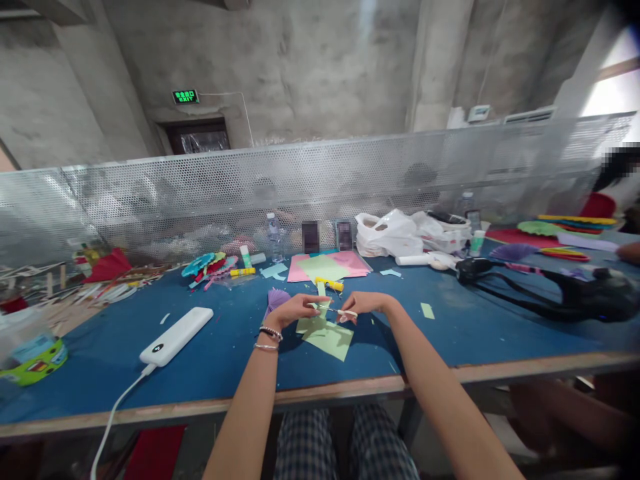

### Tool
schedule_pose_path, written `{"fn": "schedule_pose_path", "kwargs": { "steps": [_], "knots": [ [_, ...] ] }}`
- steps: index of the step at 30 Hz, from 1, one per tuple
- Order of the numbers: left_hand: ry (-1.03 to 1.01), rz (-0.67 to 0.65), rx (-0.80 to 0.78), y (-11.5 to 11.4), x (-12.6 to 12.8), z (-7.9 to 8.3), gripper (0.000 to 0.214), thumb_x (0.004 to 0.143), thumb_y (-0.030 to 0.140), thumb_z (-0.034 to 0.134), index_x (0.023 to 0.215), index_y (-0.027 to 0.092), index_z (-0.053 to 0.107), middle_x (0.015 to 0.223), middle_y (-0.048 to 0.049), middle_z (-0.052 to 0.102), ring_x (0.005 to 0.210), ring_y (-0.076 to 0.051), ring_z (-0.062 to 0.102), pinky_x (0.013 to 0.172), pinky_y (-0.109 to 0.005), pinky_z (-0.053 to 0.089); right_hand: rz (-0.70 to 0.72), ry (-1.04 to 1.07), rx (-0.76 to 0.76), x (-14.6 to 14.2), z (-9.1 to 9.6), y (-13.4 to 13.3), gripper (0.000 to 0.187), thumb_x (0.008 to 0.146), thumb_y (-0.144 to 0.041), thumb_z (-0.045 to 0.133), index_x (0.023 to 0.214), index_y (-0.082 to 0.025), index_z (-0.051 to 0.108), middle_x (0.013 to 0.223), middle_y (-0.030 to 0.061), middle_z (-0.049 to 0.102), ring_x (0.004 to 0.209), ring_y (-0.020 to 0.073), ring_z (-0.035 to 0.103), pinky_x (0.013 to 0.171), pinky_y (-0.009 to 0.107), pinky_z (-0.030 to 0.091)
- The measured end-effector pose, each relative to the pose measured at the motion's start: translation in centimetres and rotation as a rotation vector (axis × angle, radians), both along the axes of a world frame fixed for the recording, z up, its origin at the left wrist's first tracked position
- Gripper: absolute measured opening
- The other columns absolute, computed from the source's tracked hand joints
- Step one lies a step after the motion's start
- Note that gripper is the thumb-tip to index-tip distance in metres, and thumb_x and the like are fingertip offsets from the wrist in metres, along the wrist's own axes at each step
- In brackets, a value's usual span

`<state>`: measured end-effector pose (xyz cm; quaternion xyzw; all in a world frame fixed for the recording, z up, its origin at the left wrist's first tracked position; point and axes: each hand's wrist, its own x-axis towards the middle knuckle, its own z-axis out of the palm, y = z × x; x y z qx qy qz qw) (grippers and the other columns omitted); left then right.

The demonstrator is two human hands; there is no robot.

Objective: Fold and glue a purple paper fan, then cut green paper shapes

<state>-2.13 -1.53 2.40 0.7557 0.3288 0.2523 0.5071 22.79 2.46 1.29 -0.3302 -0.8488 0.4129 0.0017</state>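
Note:
Near the middle of the blue table, my left hand (299,308) pinches a small light green paper piece (324,308). My right hand (364,303) is closed around the handles of a pair of scissors (346,313), whose blades point left at that piece. Under both hands lies a larger light green paper sheet (330,340). A folded purple paper fan (277,300) rests just left of my left hand. Beyond the hands is a yellow glue stick (330,285). Whether the blades are parted is too small to tell.
A white power bank (177,335) with a cable lies at the left. Pink paper (357,263), a water bottle (273,237) and white plastic bags (390,230) stand along the mesh divider (320,180). A black strapped object (575,290) is at the right, near another person.

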Motion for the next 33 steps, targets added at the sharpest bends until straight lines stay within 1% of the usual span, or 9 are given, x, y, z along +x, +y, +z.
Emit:
{"fn": "schedule_pose_path", "kwargs": {
  "steps": [4, 10, 15, 19, 23, 26, 29, 31, 33],
  "knots": [
    [0.005, 0.01, -0.007, 0.0, 0.0, -0.1, 0.057, 0.069, 0.027, 0.065, 0.124, 0.016, 0.052, 0.078, -0.0027, 0.065, 0.058, -0.009, 0.039, 0.059, -0.02, 0.033, 0.0, 0.004, 0.01, 0.0, -0.1, 0.0, 0.028, 0.084, -0.036, 0.053, 0.097, -0.012, 0.06, 0.092, 0.0029, 0.063, 0.078, 0.0137, 0.06, 0.07, 0.031, 0.05],
    [0.009, 0.029, -0.003, 0.1, 0.0, -0.2, 0.056, 0.069, 0.028, 0.065, 0.123, 0.019, 0.053, 0.085, -0.003, 0.065, 0.06, -0.009, 0.041, 0.06, -0.02, 0.034, 0.017, -0.001, 0.016, 0.1, -0.3, 0.3, 0.028, 0.085, -0.034, 0.054, 0.101, -0.012, 0.059, 0.095, 0.0035, 0.061, 0.079, 0.0139, 0.059, 0.07, 0.031, 0.05],
    [0.023, 0.042, -0.012, 0.2, 0.0, -0.4, 0.057, 0.069, 0.029, 0.065, 0.124, 0.018, 0.052, 0.073, -0.0009, 0.064, 0.058, -0.009, 0.04, 0.057, -0.02, 0.032, 0.018, 0.003, 0.028, 0.0, -0.3, 0.2, 0.028, 0.085, -0.036, 0.053, 0.097, -0.012, 0.06, 0.09, 0.0023, 0.062, 0.075, 0.0131, 0.06, 0.068, 0.03, 0.05],
    [0.027, 0.038, -0.027, 0.1, 0.2, -0.4, 0.059, 0.068, 0.03, 0.067, 0.124, 0.015, 0.053, 0.072, -0.002, 0.063, 0.06, -0.01, 0.043, 0.059, -0.022, 0.034, 0.014, 0.004, 0.038, -0.3, -0.3, 0.1, 0.029, 0.085, -0.037, 0.053, 0.094, -0.011, 0.06, 0.089, 0.002, 0.062, 0.077, 0.0139, 0.059, 0.069, 0.03, 0.05],
    [0.019, 0.047, -0.032, 0.0, 0.3, -0.4, 0.054, 0.069, 0.028, 0.068, 0.12, 0.014, 0.056, 0.071, -0.0014, 0.064, 0.061, -0.01, 0.046, 0.06, -0.023, 0.036, 0.017, 0.01, 0.046, -0.4, -0.3, 0.1, 0.027, 0.085, -0.035, 0.053, 0.096, -0.012, 0.06, 0.09, 0.0022, 0.062, 0.078, 0.014, 0.059, 0.069, 0.03, 0.05],
    [-0.002, 0.096, -0.016, 0.3, 0.3, -0.7, 0.044, 0.071, 0.025, 0.067, 0.113, 0.013, 0.06, 0.079, -0.0021, 0.065, 0.065, -0.011, 0.051, 0.063, -0.024, 0.04, 0.01, 0.032, 0.055, -0.4, -0.4, 0.1, 0.026, 0.084, -0.034, 0.054, 0.097, -0.012, 0.059, 0.09, 0.0025, 0.062, 0.076, 0.0132, 0.06, 0.069, 0.03, 0.05],
    [-0.031, 0.192, 0.002, 0.8, 0.2, -1.1, 0.032, 0.079, 0.025, 0.061, 0.107, 0.013, 0.058, 0.092, -0.0042, 0.064, 0.073, -0.013, 0.057, 0.068, -0.029, 0.047, -0.025, 0.07, 0.088, -0.5, -0.3, 0.1, 0.026, 0.084, -0.034, 0.054, 0.097, -0.012, 0.06, 0.091, 0.0028, 0.063, 0.076, 0.0128, 0.06, 0.069, 0.03, 0.051],
    [-0.053, 0.279, 0.009, 1.3, 0.1, -1.4, 0.029, 0.083, 0.027, 0.057, 0.108, 0.013, 0.056, 0.099, -0.0057, 0.061, 0.079, -0.014, 0.059, 0.072, -0.033, 0.049, -0.075, 0.1, 0.136, -0.6, -0.3, 0.1, 0.027, 0.084, -0.034, 0.054, 0.098, -0.012, 0.059, 0.092, 0.003, 0.062, 0.077, 0.0133, 0.06, 0.07, 0.031, 0.051],
    [-0.079, 0.369, 0.015, 1.8, 0.0, -1.8, 0.029, 0.085, 0.029, 0.054, 0.109, 0.013, 0.055, 0.105, -0.0071, 0.059, 0.086, -0.016, 0.059, 0.075, -0.035, 0.05, -0.155, 0.133, 0.208, -0.7, -0.3, 0.2, 0.028, 0.085, -0.035, 0.053, 0.101, -0.012, 0.058, 0.093, 0.0034, 0.062, 0.08, 0.0141, 0.06, 0.07, 0.031, 0.051]
  ]
}}
